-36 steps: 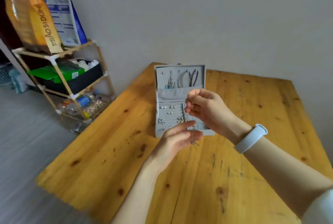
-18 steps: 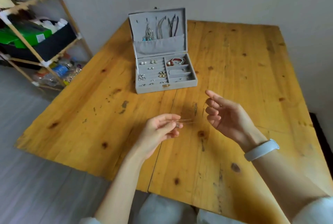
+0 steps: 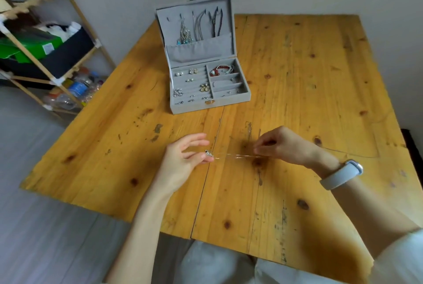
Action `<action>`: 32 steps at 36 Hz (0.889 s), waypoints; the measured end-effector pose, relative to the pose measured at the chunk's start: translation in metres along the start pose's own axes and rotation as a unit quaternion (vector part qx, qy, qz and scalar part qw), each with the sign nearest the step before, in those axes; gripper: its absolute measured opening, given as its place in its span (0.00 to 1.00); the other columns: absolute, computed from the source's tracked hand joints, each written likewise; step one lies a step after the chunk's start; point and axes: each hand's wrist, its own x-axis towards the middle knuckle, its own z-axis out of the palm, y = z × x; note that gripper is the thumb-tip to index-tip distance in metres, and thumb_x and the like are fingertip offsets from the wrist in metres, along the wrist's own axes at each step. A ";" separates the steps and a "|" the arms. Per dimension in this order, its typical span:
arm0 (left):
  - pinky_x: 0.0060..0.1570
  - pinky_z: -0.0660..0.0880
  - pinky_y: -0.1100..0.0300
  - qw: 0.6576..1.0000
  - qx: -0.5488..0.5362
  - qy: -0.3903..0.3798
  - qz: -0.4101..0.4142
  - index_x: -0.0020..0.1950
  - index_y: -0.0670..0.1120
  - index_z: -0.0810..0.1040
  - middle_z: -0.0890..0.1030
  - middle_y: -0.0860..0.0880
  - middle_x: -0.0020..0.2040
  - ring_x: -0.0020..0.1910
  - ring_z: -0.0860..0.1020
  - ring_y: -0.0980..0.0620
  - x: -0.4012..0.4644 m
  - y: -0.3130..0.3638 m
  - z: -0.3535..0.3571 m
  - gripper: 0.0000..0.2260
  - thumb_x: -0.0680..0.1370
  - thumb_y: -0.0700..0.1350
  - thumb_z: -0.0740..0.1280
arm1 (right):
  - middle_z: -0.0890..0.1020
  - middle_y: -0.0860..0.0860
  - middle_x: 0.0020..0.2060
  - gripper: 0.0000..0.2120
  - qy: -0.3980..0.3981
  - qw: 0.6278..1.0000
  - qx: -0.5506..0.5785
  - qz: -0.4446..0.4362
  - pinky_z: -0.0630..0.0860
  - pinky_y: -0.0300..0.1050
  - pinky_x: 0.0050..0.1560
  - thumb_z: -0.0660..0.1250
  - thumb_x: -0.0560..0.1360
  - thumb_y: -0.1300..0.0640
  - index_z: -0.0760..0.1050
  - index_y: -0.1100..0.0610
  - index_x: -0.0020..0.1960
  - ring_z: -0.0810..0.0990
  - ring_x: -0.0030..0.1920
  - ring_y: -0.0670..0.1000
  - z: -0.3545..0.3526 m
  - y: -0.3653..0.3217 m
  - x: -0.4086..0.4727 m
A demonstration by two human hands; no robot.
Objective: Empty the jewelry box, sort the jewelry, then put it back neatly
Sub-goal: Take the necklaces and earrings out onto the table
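Near the table's (image 3: 320, 100) front edge, left hand (image 3: 183, 164) and right hand (image 3: 283, 146) pinch a taut necklace (image 3: 233, 156); overpulling risks snapping the fine chain.

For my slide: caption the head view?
Both hands stretch a thin necklace before the open jewelry box.

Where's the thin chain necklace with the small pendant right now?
Head view: the thin silvery chain necklace is stretched between both hands over the wooden table, pendant end at the left hand, other end pinched by the right hand.
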 end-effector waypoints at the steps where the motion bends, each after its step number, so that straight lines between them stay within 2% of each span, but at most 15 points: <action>1: 0.42 0.78 0.65 1.000 0.001 0.001 0.002 0.57 0.49 0.74 0.79 0.49 0.52 0.40 0.83 0.51 -0.001 0.000 -0.002 0.18 0.74 0.29 0.65 | 0.79 0.44 0.34 0.06 0.008 1.000 -0.014 -0.009 0.69 0.26 0.35 0.66 0.74 0.60 0.79 0.53 0.40 0.75 0.33 0.39 0.000 0.000 0.000; 3: 0.42 0.78 0.65 1.000 0.010 0.000 0.001 0.57 0.49 0.74 0.80 0.48 0.50 0.40 0.83 0.51 -0.003 -0.001 -0.005 0.18 0.74 0.29 0.65 | 0.78 0.44 0.35 0.06 0.048 0.998 0.009 -0.026 0.69 0.26 0.35 0.64 0.75 0.60 0.78 0.55 0.42 0.75 0.34 0.38 0.001 -0.001 0.002; 5: 0.42 0.78 0.65 1.000 0.021 -0.001 -0.008 0.60 0.46 0.74 0.81 0.48 0.49 0.40 0.83 0.52 -0.004 -0.002 -0.006 0.18 0.74 0.30 0.64 | 0.75 0.45 0.31 0.06 0.101 0.989 0.102 -0.031 0.67 0.27 0.29 0.63 0.76 0.60 0.78 0.60 0.45 0.72 0.28 0.38 0.002 -0.001 0.003; 10: 0.44 0.78 0.65 0.998 0.044 -0.023 -0.031 0.62 0.43 0.73 0.80 0.49 0.50 0.41 0.83 0.54 -0.006 -0.005 -0.007 0.17 0.76 0.30 0.62 | 0.65 0.49 0.25 0.06 0.176 0.931 0.317 -0.035 0.59 0.34 0.22 0.61 0.77 0.60 0.76 0.60 0.46 0.61 0.24 0.44 0.004 -0.004 0.007; 13: 0.43 0.75 0.70 0.998 0.031 -0.023 -0.040 0.60 0.44 0.76 0.80 0.47 0.46 0.40 0.81 0.59 -0.007 -0.006 -0.004 0.16 0.75 0.30 0.63 | 0.67 0.49 0.24 0.06 0.175 0.921 0.347 -0.027 0.58 0.34 0.21 0.61 0.78 0.61 0.76 0.60 0.47 0.61 0.22 0.44 0.007 -0.004 0.011; 17: 0.45 0.77 0.66 0.999 -0.024 0.012 -0.043 0.52 0.45 0.80 0.81 0.48 0.43 0.43 0.82 0.55 -0.009 -0.010 -0.007 0.12 0.75 0.31 0.65 | 0.74 0.52 0.31 0.09 0.134 0.926 0.353 0.021 0.58 0.36 0.21 0.59 0.78 0.63 0.77 0.60 0.51 0.63 0.22 0.46 0.009 0.002 0.014; 20: 0.42 0.75 0.68 0.998 -0.011 0.059 -0.008 0.45 0.47 0.80 0.82 0.46 0.42 0.40 0.82 0.56 -0.011 -0.012 -0.010 0.10 0.74 0.32 0.66 | 0.76 0.52 0.33 0.10 0.080 0.906 0.411 0.056 0.58 0.35 0.21 0.58 0.78 0.65 0.77 0.61 0.52 0.64 0.22 0.46 0.010 0.006 0.017; 22: 0.42 0.75 0.70 0.996 0.015 0.085 0.032 0.43 0.47 0.79 0.80 0.44 0.45 0.40 0.81 0.57 -0.011 -0.014 -0.011 0.11 0.73 0.31 0.67 | 0.75 0.52 0.33 0.11 0.048 0.882 0.462 0.082 0.59 0.34 0.20 0.56 0.78 0.67 0.76 0.61 0.51 0.65 0.21 0.44 0.012 0.005 0.020; 24: 0.46 0.74 0.69 0.990 0.053 0.106 0.077 0.41 0.47 0.79 0.77 0.45 0.46 0.42 0.80 0.58 -0.012 -0.017 -0.016 0.12 0.72 0.30 0.67 | 0.75 0.52 0.33 0.12 0.010 0.836 0.538 0.111 0.61 0.32 0.19 0.53 0.78 0.68 0.75 0.61 0.51 0.66 0.22 0.43 0.012 0.001 0.023; 27: 0.52 0.74 0.66 0.984 0.071 0.112 0.115 0.41 0.48 0.78 0.77 0.48 0.50 0.50 0.78 0.55 -0.015 -0.020 -0.024 0.11 0.73 0.31 0.67 | 0.79 0.55 0.36 0.14 -0.032 0.713 0.685 0.144 0.67 0.30 0.20 0.52 0.74 0.72 0.74 0.62 0.52 0.71 0.23 0.43 0.012 -0.003 0.029; 28: 0.54 0.74 0.64 0.984 0.075 0.111 0.120 0.41 0.48 0.78 0.77 0.49 0.53 0.52 0.78 0.54 -0.016 -0.022 -0.026 0.11 0.73 0.32 0.67 | 0.80 0.57 0.39 0.15 -0.036 0.683 0.715 0.145 0.69 0.29 0.21 0.53 0.73 0.72 0.73 0.63 0.54 0.73 0.24 0.43 0.013 -0.005 0.031; 30: 0.52 0.75 0.62 0.984 0.083 0.108 0.115 0.42 0.48 0.77 0.77 0.50 0.55 0.52 0.78 0.52 -0.018 -0.024 -0.029 0.12 0.74 0.31 0.66 | 0.80 0.59 0.45 0.17 -0.043 0.669 0.730 0.135 0.73 0.29 0.24 0.55 0.71 0.72 0.72 0.64 0.56 0.76 0.26 0.44 0.016 -0.009 0.034; 32: 0.45 0.75 0.64 0.987 0.061 0.107 0.098 0.42 0.46 0.77 0.79 0.50 0.52 0.46 0.80 0.52 -0.020 -0.025 -0.028 0.12 0.74 0.29 0.64 | 0.80 0.58 0.49 0.15 -0.048 0.696 0.706 0.120 0.74 0.30 0.26 0.54 0.74 0.70 0.72 0.63 0.57 0.78 0.28 0.45 0.020 -0.015 0.036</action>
